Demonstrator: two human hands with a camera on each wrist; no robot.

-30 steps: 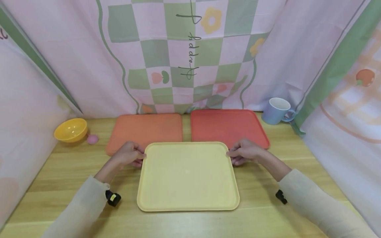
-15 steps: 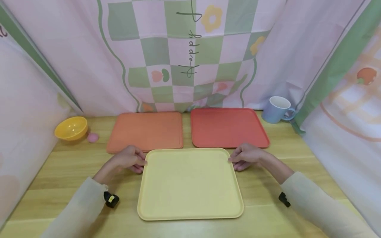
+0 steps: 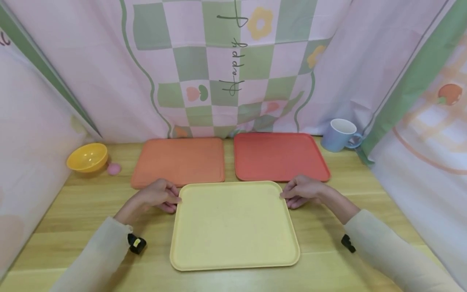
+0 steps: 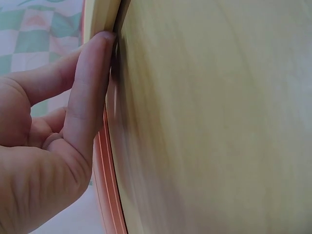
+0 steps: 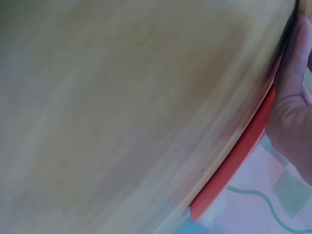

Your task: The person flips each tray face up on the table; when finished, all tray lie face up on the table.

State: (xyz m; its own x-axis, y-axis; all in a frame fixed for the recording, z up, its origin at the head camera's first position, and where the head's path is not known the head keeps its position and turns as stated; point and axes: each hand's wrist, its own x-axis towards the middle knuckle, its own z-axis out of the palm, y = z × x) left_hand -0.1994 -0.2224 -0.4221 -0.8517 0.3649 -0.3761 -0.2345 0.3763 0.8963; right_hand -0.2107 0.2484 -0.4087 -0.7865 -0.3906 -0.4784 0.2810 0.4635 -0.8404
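Note:
A pale yellow tray (image 3: 235, 227) lies flat at the front middle of the wooden table, nearest the person. My left hand (image 3: 160, 195) pinches its left edge near the far corner, thumb on the rim and fingers partly hidden. At the opposite edge, my right hand (image 3: 300, 192) pinches the rim in the same way. The left wrist view shows the left thumb against the tray's rim (image 4: 103, 19). Whether the tray rests fully on the table or is slightly raised, I cannot tell. Just behind it lie an orange tray (image 3: 178, 160) and a red tray (image 3: 279, 156), side by side.
A yellow bowl (image 3: 87, 158) stands at the far left, with a small pink egg-shaped thing (image 3: 114, 168) beside it. At the back right is a blue mug (image 3: 333, 138), handle to the right. Patterned curtains (image 3: 222, 65) border the table (image 3: 69, 227).
The yellow tray, held by both hands, has come toward the person, leaving more of the red and orange trays uncovered. Over the last half second hardly anything has moved.

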